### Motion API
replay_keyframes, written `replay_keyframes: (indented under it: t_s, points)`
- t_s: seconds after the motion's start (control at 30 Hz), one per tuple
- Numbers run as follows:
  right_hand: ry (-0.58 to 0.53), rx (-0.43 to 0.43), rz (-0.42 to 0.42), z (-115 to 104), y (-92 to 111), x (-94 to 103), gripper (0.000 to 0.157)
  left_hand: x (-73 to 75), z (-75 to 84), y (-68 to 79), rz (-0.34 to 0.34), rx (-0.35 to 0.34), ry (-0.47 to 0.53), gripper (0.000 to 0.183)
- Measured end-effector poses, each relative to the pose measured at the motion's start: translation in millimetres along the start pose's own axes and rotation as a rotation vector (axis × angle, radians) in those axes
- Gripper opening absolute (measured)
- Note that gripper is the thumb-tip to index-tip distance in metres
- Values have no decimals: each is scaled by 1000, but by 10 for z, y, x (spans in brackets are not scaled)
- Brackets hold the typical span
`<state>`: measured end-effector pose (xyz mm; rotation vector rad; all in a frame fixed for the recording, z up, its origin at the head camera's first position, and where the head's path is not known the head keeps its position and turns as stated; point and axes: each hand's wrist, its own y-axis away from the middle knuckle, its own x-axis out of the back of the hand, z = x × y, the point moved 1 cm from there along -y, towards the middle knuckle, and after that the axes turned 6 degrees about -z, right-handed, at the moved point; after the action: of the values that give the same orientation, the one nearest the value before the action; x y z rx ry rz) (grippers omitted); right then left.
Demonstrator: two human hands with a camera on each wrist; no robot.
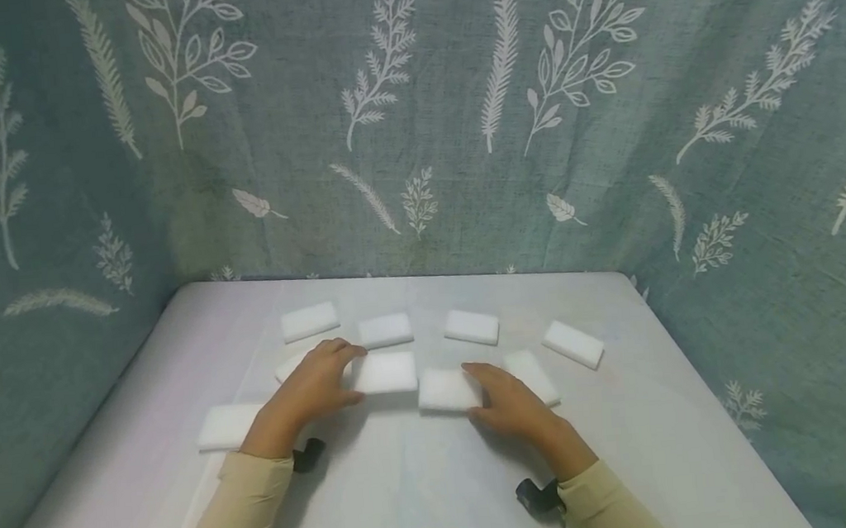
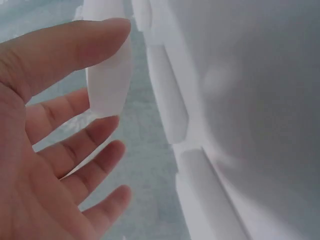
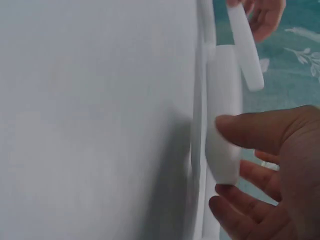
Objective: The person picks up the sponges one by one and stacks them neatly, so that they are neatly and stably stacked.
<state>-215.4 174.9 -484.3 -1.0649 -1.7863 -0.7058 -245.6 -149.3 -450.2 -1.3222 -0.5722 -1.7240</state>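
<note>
- Tan sleeves [image 1: 234,519], nearest my camera.
- Left hand [image 1: 310,397] pinches the left block [image 1: 387,373], right hand [image 1: 516,410] the right block [image 1: 446,391], by outer ends, centrally over the table [image 1: 411,497].
- I judge both foam-light, soft; short-end pinches suffice.

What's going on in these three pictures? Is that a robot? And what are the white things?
No robot here, just a person's left hand and right hand, both bare, with pale sleeves. The big picture comes from a camera worn on the head, looking forward and down. The other two come from a camera on each wrist, so the table looks tipped sideways. The left hand holds one white block, and the right hand holds another white block. More white blocks lie spread on the table. Behind is green cloth with leaf patterns. I can't tell what the blocks are made of.
</note>
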Motion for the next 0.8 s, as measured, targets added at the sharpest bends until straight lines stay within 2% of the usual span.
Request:
replay_keyframes:
  t_s: [0.1,0.2,0.37,0.53,0.67,0.8]
  points:
    - [-36,6,-3,-20,-59,-61,71,8,38,-47,-25,6,15,63]
    - [-109,4,39,-29,-96,-134,72,-4,67,-75,-61,17,41,64]
    - [-300,-25,108,13,-116,-277,75,-56,98,-82,-93,30,69,67]
    - [-469,-102,145,77,-104,-358,80,-123,151,-114,-109,12,105,68]
    - [-501,-130,149,88,-126,-365,82,-166,181,-159,-103,8,114,67]
    - [-497,-133,139,77,-158,-368,84,-215,208,-199,-94,-30,98,65]
